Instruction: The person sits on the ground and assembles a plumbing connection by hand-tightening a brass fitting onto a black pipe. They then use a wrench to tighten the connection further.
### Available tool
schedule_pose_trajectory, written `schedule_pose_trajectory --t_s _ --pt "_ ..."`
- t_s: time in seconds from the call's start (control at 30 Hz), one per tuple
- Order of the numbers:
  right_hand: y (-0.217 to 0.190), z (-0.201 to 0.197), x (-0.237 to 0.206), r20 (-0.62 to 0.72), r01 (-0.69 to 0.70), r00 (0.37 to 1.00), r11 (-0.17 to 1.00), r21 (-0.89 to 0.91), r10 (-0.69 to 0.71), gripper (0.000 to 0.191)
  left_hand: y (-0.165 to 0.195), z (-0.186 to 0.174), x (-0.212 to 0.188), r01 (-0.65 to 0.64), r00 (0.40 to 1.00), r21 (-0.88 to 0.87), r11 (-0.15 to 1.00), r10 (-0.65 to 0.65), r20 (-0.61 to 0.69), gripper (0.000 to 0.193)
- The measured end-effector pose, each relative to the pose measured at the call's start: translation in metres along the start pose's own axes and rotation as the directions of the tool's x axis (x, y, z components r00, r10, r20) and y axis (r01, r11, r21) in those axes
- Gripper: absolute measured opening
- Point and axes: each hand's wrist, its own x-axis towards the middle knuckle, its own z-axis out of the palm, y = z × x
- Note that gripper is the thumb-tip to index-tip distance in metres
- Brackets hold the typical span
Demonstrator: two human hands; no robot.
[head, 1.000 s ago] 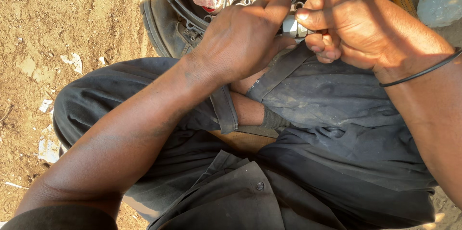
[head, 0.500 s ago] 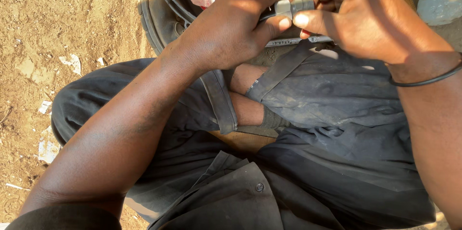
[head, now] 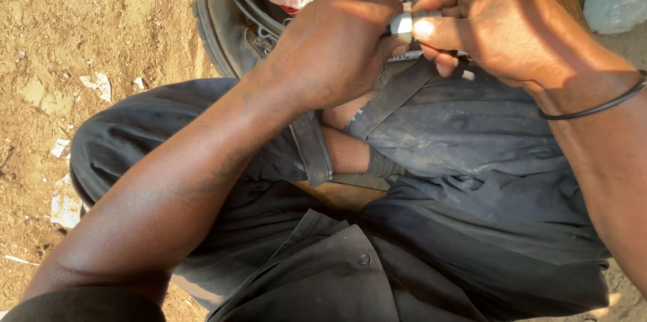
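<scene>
While both hands meet over the lap, the left hand (head: pixel 333 49) closes around one end of a small silver metal piece (head: pixel 402 24) and the right hand (head: pixel 502 22) pinches the other, probably to steady it, near the black rubber rim (head: pixel 226 22) beyond.

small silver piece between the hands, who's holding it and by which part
Both: the left hand grips one end of the small silver piece, the right hand pinches its other end.

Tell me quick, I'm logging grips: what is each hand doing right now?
Left hand: closed around one end of a small silvery metal piece.
Right hand: thumb and fingers pinched on the same piece.
</scene>
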Motion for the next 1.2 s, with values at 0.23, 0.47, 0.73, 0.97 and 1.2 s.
schedule_pose_trajectory --t_s 0.23,0.47,0.73,0.97,1.2 --pt "0.001 0.004 0.004 0.071 -0.149 0.988 0.959 0.243 0.135 0.019 0.003 0.007 0.002 0.016 1.0 0.116 0.993 -0.019 0.021 0.021" --pt "0.0 -0.008 0.002 0.024 0.009 1.0 0.989 0.146 -0.013 0.017 -0.012 -0.01 0.01 0.445 0.881 -0.494 0.747 -0.267 0.39 0.03" --pt "0.002 -0.008 0.004 0.022 0.115 0.993 0.993 -0.023 -0.114 0.029 -0.019 -0.02 0.012 0.378 0.898 -0.601 0.704 -0.122 0.422 0.035" --pt "0.01 -0.011 0.005 0.06 0.03 0.998 0.997 0.078 -0.035 0.027 -0.013 0.001 0.006 0.202 0.976 -0.509 0.837 -0.13 0.174 0.036" --pt "0.014 -0.011 0.012 0.109 0.054 0.992 0.998 0.022 -0.057 0.025 -0.016 0.006 0.01 0.28 0.959 -0.536 0.796 -0.209 0.191 0.026"
